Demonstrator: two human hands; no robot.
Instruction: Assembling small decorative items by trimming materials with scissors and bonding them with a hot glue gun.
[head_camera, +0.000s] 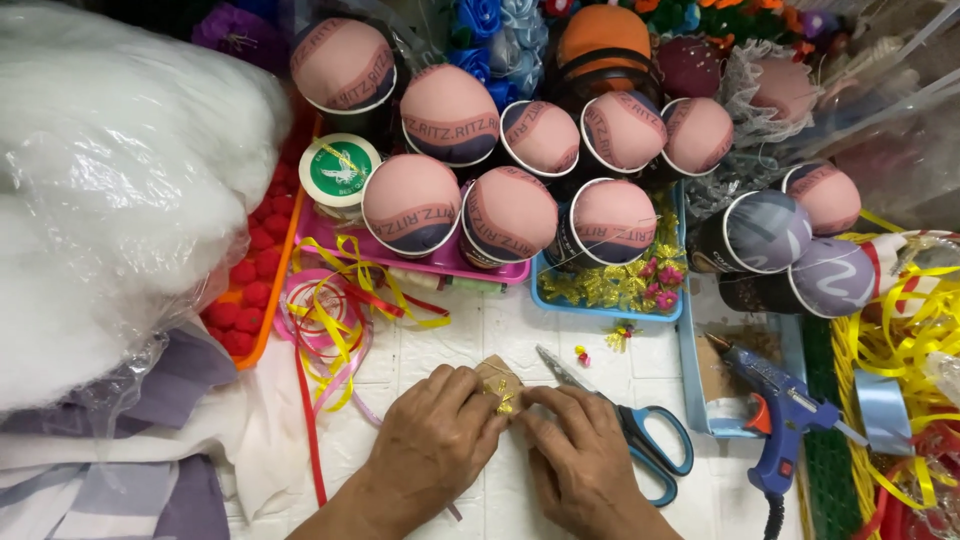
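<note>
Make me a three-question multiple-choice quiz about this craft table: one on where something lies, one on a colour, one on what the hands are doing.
1. Where do the blue-handled metal scissors lie?
A. right beside the right hand
B. on the white stuffing bag
C. in the pink tray

2. What colour is the plastic glue gun?
A. green
B. blue with an orange trigger
C. white

3. What are the two hands doing?
A. resting apart, holding nothing
B. both pinching a small tan piece with gold trim
C. cutting ribbon

Answers: 1 A, the scissors lie on the white table against the right hand; 2 B, the body is blue, the trigger orange; 3 B, the left hand and the right hand meet fingertips on the piece.
</note>
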